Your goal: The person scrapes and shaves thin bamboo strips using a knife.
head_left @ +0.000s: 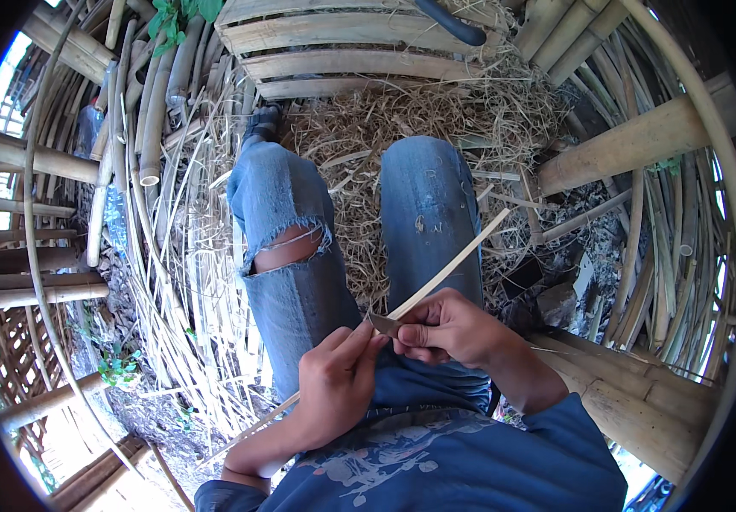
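Long pale bamboo strip slants lower-left to upper-right; left hand: grip pinching strip; right hand, nearer upper end: grip clasping small grey metal blade at strip

Bright daylt, L edge blown out; rim dark, bent.

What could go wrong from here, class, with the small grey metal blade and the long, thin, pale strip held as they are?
Cut fingers: the left hand pinches right beside the blade gripped by the right hand, so a slip might nick it.
Cut leg: the work sits over the lap, and the blue denim jeans may stop little.
Splinters: bare fingers on the strip could catch them.
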`<move>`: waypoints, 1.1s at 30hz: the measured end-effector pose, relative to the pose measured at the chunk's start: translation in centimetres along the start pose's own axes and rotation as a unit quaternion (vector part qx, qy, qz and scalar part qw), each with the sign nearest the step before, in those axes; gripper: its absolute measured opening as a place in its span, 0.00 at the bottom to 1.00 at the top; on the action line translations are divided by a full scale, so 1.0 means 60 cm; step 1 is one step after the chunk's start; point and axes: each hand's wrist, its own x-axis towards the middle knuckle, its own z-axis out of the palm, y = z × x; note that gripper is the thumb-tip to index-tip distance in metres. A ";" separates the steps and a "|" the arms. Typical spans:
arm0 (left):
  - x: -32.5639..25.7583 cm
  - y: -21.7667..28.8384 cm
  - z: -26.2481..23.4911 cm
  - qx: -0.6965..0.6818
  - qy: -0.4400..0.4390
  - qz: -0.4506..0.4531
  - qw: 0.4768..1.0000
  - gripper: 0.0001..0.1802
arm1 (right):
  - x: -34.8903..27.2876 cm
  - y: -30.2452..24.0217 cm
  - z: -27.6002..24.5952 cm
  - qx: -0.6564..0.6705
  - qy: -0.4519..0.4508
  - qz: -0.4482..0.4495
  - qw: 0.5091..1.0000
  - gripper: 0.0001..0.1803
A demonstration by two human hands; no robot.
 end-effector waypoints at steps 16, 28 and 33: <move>0.004 0.001 -0.005 -0.046 -0.024 0.010 0.999 0.06 | -0.007 -0.003 0.000 -0.131 0.087 -0.068 0.985 0.07; -0.017 -0.023 -0.023 -0.036 0.003 -0.033 0.999 0.05 | -0.027 -0.053 -0.059 -0.110 0.443 -0.213 0.864 0.07; -0.019 -0.017 -0.029 -0.026 0.001 -0.072 0.997 0.05 | -0.057 -0.050 -0.056 -0.055 0.334 -0.216 0.916 0.07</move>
